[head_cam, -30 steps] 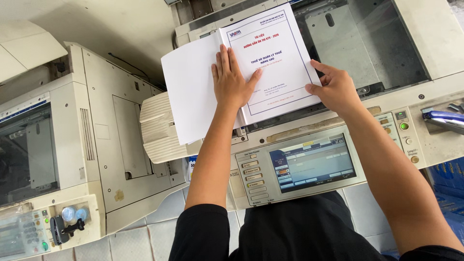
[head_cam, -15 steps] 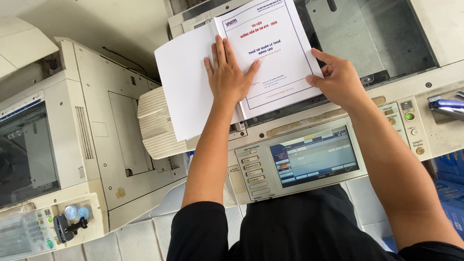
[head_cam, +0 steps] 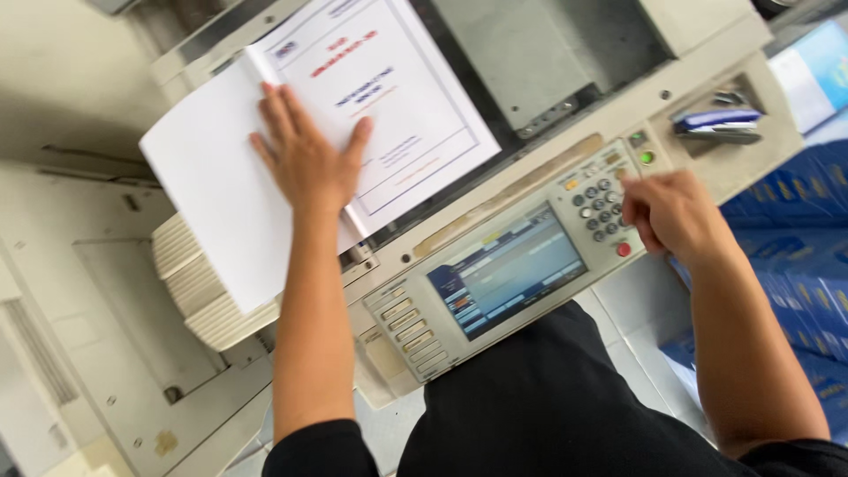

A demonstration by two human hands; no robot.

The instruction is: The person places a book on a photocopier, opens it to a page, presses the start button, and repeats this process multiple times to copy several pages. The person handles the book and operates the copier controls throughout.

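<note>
Left hand (head_cam: 307,161): lies flat with fingers spread, no closed grip, pressing the open booklet (head_cam: 353,124) onto the copier glass (head_cam: 539,53), likely to keep its pages flat.
Right hand (head_cam: 671,215): loosely curled, holding nothing, fingertips at the keypad (head_cam: 597,208).
Booklet: lies open across the glass's left part, its blank page overhanging.
Around: touch screen (head_cam: 508,272), blue stapler (head_cam: 715,124), blue boxes (head_cam: 795,230); nothing blocks either hand.

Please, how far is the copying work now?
Already done: the open booklet lies on the copier glass. In hand: the left hand presses flat on the booklet, and the right hand is at the keypad beside the touch screen. Left: no copy is visible anywhere.
</note>
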